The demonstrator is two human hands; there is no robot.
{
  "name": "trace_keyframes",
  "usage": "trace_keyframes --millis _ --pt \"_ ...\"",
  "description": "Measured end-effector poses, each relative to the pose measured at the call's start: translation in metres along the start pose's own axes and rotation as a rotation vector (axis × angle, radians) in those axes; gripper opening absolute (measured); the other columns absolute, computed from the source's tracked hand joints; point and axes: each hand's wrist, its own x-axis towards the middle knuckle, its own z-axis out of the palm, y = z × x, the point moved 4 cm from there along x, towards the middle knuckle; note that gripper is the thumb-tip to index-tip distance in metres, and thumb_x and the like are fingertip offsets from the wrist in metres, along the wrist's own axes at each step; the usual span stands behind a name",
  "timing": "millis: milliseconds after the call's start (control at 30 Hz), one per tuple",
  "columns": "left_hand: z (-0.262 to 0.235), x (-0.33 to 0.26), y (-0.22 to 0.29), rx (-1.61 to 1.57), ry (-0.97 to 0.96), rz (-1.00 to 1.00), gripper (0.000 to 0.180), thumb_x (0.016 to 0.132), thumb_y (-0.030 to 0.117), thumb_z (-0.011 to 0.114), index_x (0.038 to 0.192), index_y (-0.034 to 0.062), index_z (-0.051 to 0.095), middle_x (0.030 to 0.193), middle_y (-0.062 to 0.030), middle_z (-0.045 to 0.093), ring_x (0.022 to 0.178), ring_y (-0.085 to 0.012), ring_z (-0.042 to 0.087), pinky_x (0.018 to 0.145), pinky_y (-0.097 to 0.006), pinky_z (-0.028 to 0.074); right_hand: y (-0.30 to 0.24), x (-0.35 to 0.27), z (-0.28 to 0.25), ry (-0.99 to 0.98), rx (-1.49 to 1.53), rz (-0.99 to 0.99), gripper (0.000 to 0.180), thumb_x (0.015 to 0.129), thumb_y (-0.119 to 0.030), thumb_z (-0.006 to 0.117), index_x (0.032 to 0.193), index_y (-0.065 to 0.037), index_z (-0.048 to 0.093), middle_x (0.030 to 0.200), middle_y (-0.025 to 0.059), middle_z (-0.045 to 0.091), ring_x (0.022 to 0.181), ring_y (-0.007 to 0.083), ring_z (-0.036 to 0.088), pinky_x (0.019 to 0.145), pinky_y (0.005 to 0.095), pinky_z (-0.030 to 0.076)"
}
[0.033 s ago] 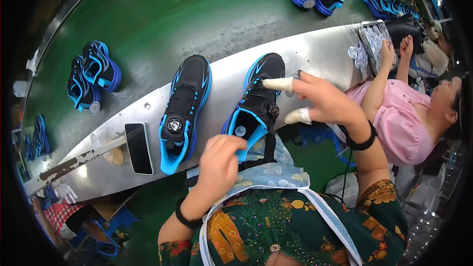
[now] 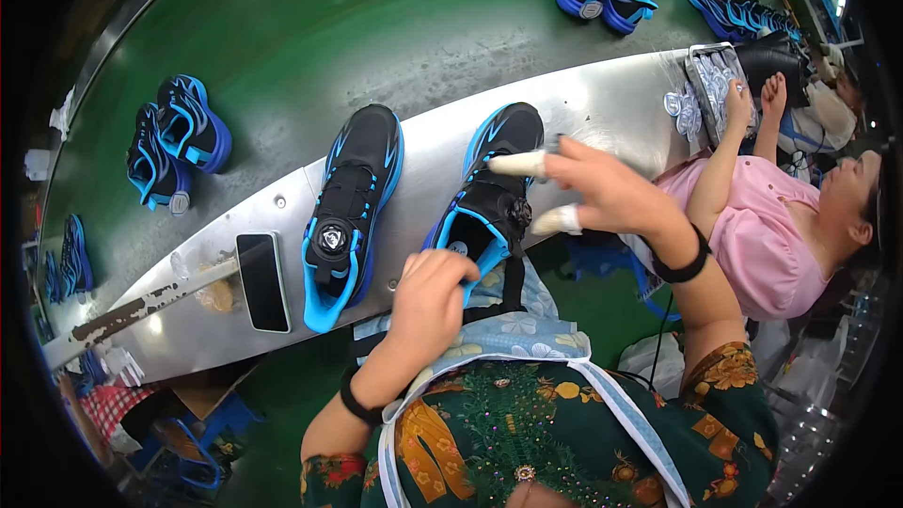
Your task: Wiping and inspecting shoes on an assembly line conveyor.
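Two black sneakers with bright blue trim lie toes away from me on the metal ledge. My left hand [image 2: 428, 301] is curled at the heel collar of the right-hand sneaker [image 2: 508, 132]; its fingertips are partly hidden there. Over that shoe's other side is my right hand [image 2: 602, 190], fingers apart, with off-white covers on the index finger and thumb. The index tip is at the laces, and the thumb is near the dark round lacing dial [image 2: 520, 211]. To the left, untouched, is the matching sneaker [image 2: 353, 198], its dial [image 2: 333, 239] facing up.
A phone [image 2: 263, 282] lies on the metal ledge [image 2: 433, 146], left of the shoes. Beyond it, a green surface [image 2: 310, 28] carries more sneakers [image 2: 179, 141]. At right, a person in pink [image 2: 752, 216] reaches into a tray of clear plastic pieces [image 2: 715, 75].
My right hand has shifted slightly left, bringing the thumb closer to the dial. My left hand has moved a little right at the heel. Both sneakers stay in place.
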Motion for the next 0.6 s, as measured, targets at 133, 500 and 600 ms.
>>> trace_keyframes --millis 133,500,600 --pt "0.019 0.01 -0.007 0.142 0.036 0.049 0.011 0.07 -0.006 0.053 0.068 0.0047 0.053 0.067 -0.0094 0.051 0.066 -0.0303 0.05 0.063 -0.038 0.036 0.004 0.016 0.031 -0.064 0.118 -0.188 0.065 0.077 -0.029 0.074 0.137 -0.023 0.049 0.083 0.0136 0.049 0.077 0.032 0.053 0.07 0.0395 0.044" --pt "0.002 0.012 -0.015 -0.446 -0.161 -0.632 0.018 0.092 0.008 0.051 0.102 -0.0018 0.062 0.089 -0.0119 0.068 0.069 -0.0096 0.058 0.062 -0.022 0.045 0.006 0.037 0.036 -0.269 -0.028 -0.2 0.047 0.082 -0.028 0.068 0.121 -0.006 0.055 0.083 0.0189 0.058 0.076 0.0373 0.06 0.068 0.0448 0.047" --pt "0.002 0.027 -0.016 -0.691 -0.387 -0.869 0.02 0.094 0.016 0.054 0.103 -0.0006 0.06 0.087 -0.0151 0.068 0.057 -0.0051 0.051 0.051 -0.018 0.038 0.004 0.031 0.032 -0.208 0.214 -0.099 0.04 0.081 -0.022 0.07 0.115 -0.003 0.059 0.089 0.0203 0.059 0.087 0.0386 0.059 0.074 0.0459 0.047"
